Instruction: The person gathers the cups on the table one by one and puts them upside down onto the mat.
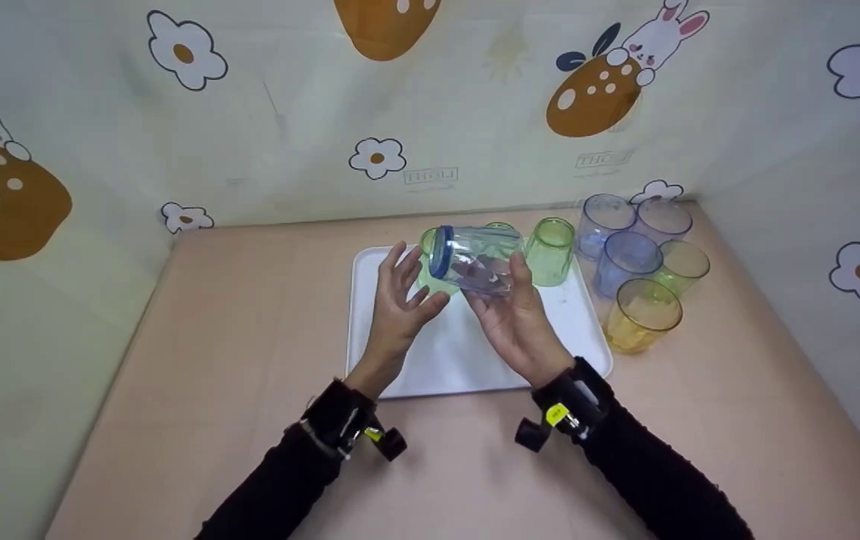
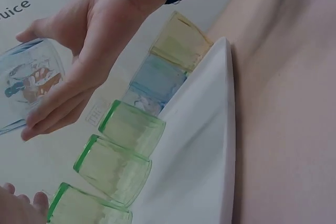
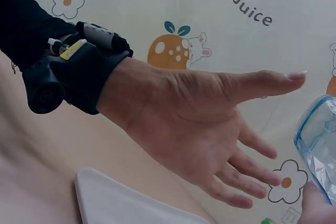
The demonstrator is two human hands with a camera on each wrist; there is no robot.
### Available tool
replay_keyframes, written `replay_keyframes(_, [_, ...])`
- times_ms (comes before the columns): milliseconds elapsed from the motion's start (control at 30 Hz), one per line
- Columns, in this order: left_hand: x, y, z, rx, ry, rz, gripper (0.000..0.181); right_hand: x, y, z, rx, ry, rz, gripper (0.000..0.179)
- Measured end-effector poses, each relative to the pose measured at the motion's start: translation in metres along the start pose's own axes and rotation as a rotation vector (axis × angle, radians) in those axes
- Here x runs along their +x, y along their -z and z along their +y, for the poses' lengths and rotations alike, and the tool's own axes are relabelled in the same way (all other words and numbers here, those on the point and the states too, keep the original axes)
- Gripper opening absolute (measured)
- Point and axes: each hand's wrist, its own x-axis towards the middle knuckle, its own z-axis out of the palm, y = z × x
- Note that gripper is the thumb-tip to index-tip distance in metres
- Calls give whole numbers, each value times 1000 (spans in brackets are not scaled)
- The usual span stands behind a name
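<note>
A clear blue-tinted drinking glass is held on its side above the tray, its blue rim facing left. My right hand grips it near the base, the thumb on the near side and the fingers beneath. The left hand is raised beside the rim with its fingers spread; in the right wrist view that left hand is apart from the glass. Under them lies a white tray. Three green glasses stand along its back edge, the rightmost green glass in plain sight, the others partly hidden.
Right of the tray several glasses stand close together: a blue glass, a yellow glass, a green glass and pale bluish ones behind. A patterned cloth wall rises behind the table.
</note>
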Motion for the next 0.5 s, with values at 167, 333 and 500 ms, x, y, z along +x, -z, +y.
replay_keyframes(167, [0, -9, -3, -71, -25, -18, 134, -4, -4, 13, -8, -55, -14, 101])
replay_keyframes(333, [0, -14, -4, -102, -67, -37, 140, -7, -6, 19, 3, -108, -15, 100])
replay_keyframes(500, [-1, -15, -4, -127, -78, -21, 126, -8, -6, 22, 16, -143, -26, 82])
